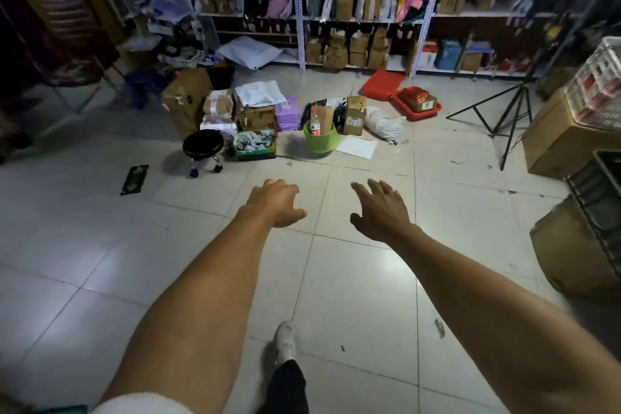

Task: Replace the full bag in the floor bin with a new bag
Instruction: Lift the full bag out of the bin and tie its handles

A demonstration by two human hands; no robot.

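A lime-green floor bin (320, 141) stands on the tiled floor ahead, among parcels. A plastic bottle with a red label (315, 123) and a brown paper packet (324, 120) stick up out of it. I cannot make out a bag liner in it. My left hand (277, 202) and my right hand (379, 210) are both stretched forward over bare tiles, well short of the bin, fingers spread and holding nothing. A white sheet (357, 147) lies flat on the floor just right of the bin.
Cardboard boxes (186, 101) and parcels cluster left of and behind the bin, with a black wheeled stool (203, 148) nearby. Red trays (416, 104) and a black tripod (510, 118) stand to the right. Shelving (363, 10) lines the back wall. Large boxes (568, 141) crowd the right edge.
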